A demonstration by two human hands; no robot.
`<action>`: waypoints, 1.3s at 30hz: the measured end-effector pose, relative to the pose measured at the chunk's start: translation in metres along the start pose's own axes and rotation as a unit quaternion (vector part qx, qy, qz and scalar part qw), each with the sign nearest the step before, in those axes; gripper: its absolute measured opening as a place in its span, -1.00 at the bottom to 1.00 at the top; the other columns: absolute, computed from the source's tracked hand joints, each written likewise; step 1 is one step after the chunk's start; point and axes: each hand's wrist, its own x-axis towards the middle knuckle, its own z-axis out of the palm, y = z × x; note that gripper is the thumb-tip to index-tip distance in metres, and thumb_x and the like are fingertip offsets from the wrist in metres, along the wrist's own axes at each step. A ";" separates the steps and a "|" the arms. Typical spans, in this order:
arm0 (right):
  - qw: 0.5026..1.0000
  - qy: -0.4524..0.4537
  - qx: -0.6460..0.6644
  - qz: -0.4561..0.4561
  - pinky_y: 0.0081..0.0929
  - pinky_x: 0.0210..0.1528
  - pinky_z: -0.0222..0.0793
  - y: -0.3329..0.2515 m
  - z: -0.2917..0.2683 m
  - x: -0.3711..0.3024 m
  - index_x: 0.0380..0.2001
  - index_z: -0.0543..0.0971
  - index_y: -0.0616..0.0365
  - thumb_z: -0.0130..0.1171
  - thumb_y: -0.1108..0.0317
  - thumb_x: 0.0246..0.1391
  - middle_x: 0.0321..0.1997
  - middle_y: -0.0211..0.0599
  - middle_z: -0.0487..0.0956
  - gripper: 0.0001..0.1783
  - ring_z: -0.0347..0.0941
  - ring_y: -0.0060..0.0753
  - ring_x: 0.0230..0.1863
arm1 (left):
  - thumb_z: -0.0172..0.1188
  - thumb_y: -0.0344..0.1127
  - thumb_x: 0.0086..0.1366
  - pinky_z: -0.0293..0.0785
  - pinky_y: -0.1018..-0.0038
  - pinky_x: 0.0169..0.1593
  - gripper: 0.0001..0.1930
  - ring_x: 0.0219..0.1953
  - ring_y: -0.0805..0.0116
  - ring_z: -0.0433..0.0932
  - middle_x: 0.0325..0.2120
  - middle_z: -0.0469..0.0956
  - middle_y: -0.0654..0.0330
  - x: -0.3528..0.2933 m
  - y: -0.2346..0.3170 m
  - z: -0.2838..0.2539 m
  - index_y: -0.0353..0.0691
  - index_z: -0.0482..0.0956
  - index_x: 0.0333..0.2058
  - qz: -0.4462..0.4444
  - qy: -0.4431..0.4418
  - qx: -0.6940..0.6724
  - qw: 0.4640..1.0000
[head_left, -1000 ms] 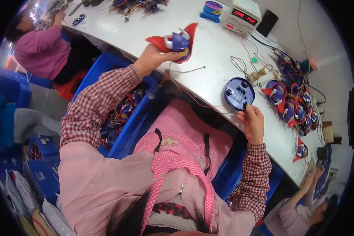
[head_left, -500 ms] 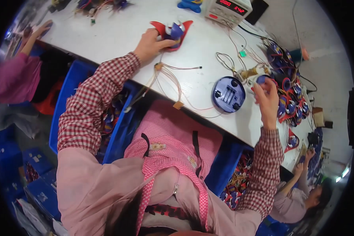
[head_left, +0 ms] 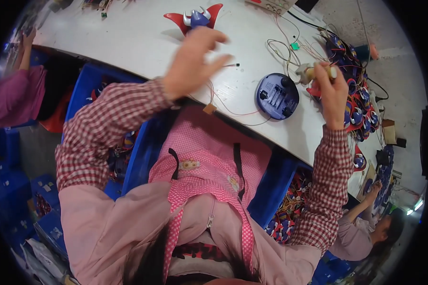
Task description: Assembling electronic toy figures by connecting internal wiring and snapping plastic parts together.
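Observation:
My left hand (head_left: 192,61) is raised over the white table (head_left: 138,33), blurred, with its fingers apart and nothing in them. Just beyond it stands a toy head (head_left: 198,19) with silver horns and a red winged collar; the hand hides its lower part. My right hand (head_left: 333,92) is closed on a tan and grey cylindrical piece (head_left: 310,73) whose kind I cannot make out. A red part shows beneath those fingers. Between my hands lies a round purple base (head_left: 277,96) with slots and dark knobs, thin wires (head_left: 235,113) trailing from its left side.
A box with leads (head_left: 273,4) stands at the far edge. Several purple and red toy heads (head_left: 356,114) pile up at the right among cables. Blue bins (head_left: 140,161) holding parts sit below the table edge. A person (head_left: 19,95) works at left, another (head_left: 361,235) at right.
My left hand has let go of the toy head and drawn back toward me. My right hand has moved up and taken hold of the tan and grey cylindrical piece, lifting it off the table.

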 end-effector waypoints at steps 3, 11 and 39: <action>0.999 -0.024 -0.002 -0.037 -0.74 -0.59 0.32 0.002 0.012 -0.026 -0.35 0.50 0.22 0.18 0.31 0.07 -0.51 -0.45 0.50 -0.80 0.36 -0.73 -0.58 | 0.16 -0.22 0.15 0.43 0.37 -0.34 -0.66 -0.43 0.22 0.51 -0.44 0.50 0.07 0.010 0.020 0.054 -0.27 0.43 -0.14 0.016 -0.099 0.017 0.995; 0.977 0.016 -0.148 -0.155 -0.68 -0.59 0.36 0.020 0.035 -0.049 -0.36 0.48 0.23 0.25 0.43 -0.03 -0.38 -0.31 0.44 -0.81 0.43 -0.49 -0.49 | 0.02 -0.21 0.19 0.43 0.12 -0.35 -0.76 -0.43 -0.09 0.53 -0.54 0.53 -0.08 0.031 0.007 0.110 -0.29 0.39 -0.29 -0.052 -0.251 0.129 0.958; 0.983 -0.034 -0.156 -0.090 -0.42 -0.44 0.30 0.014 0.055 -0.049 -0.46 0.44 0.25 0.23 0.38 -0.06 -0.47 -0.18 0.44 -0.80 0.38 -0.27 -0.50 | 0.01 -0.39 0.11 0.44 0.13 -0.38 -0.83 -0.49 -0.14 0.52 -0.61 0.50 -0.15 0.013 -0.006 0.120 -0.40 0.38 -0.38 -0.060 -0.130 0.049 0.988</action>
